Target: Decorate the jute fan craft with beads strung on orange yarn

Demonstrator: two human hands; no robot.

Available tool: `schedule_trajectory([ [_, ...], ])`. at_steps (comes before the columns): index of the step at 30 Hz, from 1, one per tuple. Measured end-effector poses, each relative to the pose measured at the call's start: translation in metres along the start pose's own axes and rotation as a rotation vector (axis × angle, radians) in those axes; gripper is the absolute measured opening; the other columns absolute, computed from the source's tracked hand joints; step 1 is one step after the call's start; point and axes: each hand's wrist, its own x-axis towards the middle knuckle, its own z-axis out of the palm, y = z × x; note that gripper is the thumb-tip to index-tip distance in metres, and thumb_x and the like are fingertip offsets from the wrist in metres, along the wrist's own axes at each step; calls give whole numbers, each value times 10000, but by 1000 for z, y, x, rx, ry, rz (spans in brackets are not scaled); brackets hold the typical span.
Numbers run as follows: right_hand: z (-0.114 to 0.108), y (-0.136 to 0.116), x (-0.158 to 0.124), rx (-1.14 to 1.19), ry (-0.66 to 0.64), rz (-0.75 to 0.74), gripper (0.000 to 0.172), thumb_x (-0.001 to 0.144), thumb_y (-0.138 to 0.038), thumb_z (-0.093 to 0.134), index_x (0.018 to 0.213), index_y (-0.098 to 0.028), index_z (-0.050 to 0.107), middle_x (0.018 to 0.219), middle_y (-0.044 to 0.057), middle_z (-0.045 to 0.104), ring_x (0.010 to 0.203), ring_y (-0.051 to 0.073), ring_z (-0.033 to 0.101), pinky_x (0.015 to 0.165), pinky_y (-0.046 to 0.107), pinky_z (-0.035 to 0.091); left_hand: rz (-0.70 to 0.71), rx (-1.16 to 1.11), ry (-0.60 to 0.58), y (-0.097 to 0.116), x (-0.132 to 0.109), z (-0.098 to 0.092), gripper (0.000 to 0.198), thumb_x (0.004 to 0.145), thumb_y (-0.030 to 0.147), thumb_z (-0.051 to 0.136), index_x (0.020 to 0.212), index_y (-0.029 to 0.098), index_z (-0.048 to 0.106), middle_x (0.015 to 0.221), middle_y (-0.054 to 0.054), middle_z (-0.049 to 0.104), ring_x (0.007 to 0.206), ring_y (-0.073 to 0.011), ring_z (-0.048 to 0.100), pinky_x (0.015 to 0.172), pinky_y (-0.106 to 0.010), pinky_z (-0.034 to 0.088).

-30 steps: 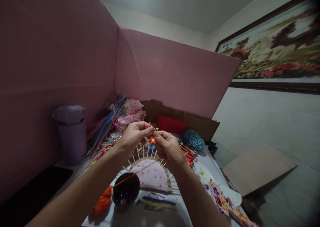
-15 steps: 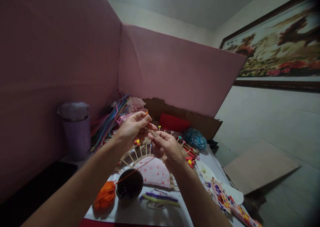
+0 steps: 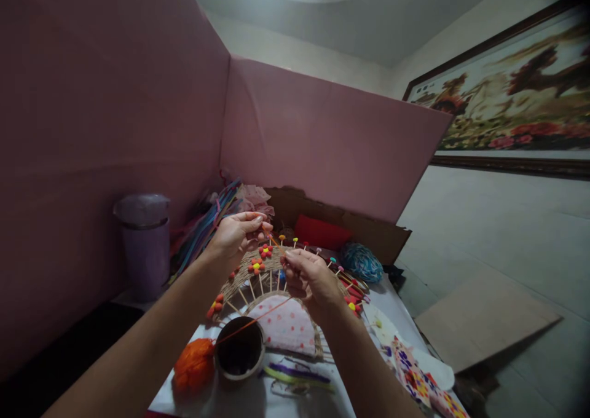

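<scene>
My left hand pinches the end of an orange yarn strand. Lower and to the right, my right hand grips the same strand, which runs taut between the two. From there the yarn slopes down past a dark round container to an orange yarn ball at the lower left. Beneath the hands lies a fan-shaped craft piece with thin sticks, a woven twine band, small red and yellow flowers and a dotted pink cloth. My hands partly cover it.
Blue yarn and a red object lie at the back against cardboard. Pipe cleaners rest in front, with flowered fabric to the right. A purple bin stands left, by pink panels.
My left hand has moved left and slightly down, away from my right hand, and more strand shows between them. More of the flowered twine band is visible. The view has tilted slightly.
</scene>
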Motion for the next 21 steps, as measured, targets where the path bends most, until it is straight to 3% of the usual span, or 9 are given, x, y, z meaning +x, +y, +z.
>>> schedule_trajectory([
  [10, -2, -2, -1, 30, -35, -9, 256, 649, -310, 711, 634, -162, 503, 494, -76, 412, 400, 22, 214, 373, 164, 91, 19, 53, 37, -3, 10, -10, 48, 720, 61, 607, 755, 91, 595, 621, -58, 646, 418, -79, 536, 347, -151, 333],
  [16, -4, -1, 1, 36, -29, -1, 268, 659, -332, 714, 662, -170, 501, 477, -86, 415, 381, 17, 174, 364, 163, 70, 190, 294, 232, 0, 5, -4, 153, 681, 126, 651, 817, 128, 582, 587, 39, 566, 386, -51, 473, 358, -152, 284],
  [18, -4, -1, 1, 26, -28, -14, 283, 659, -341, 718, 652, -168, 494, 472, -89, 404, 376, 12, 174, 362, 162, 69, 242, 399, 170, 3, -3, 2, 153, 684, 118, 618, 835, 126, 594, 536, 57, 528, 373, -43, 438, 362, -150, 271],
  [21, -3, -1, 2, -27, 8, -40, 309, 660, -378, 717, 643, -163, 497, 456, -92, 392, 363, 7, 185, 354, 162, 73, 94, 557, -164, 4, -17, 13, 214, 702, 109, 526, 906, 120, 588, 471, 58, 510, 307, -45, 360, 328, -164, 222],
])
